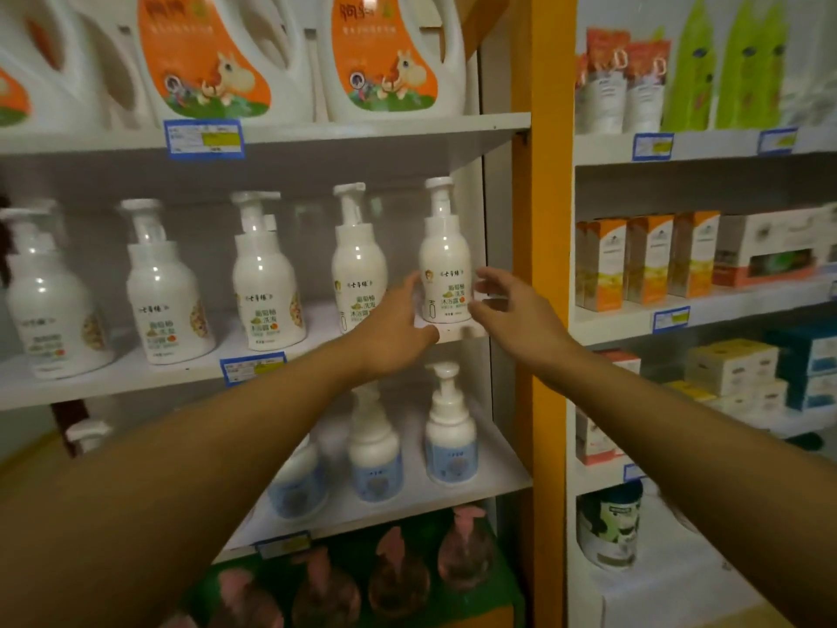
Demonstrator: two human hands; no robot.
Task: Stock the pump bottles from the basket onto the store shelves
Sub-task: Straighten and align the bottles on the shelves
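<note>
The middle shelf [136, 378] is seen carrying a row of white pump bottles. The rightmost pump bottle [445, 260] is stood upright at the shelf's right end, beside the orange post [545, 265]. It is flanked by the left hand [393, 333] and right hand [514, 310], fingers spread loosely, nothing gripped.

Dim, soft-focused, blurred bowed edges

White shelves [317, 133] flank an orange post [548, 219].
</note>
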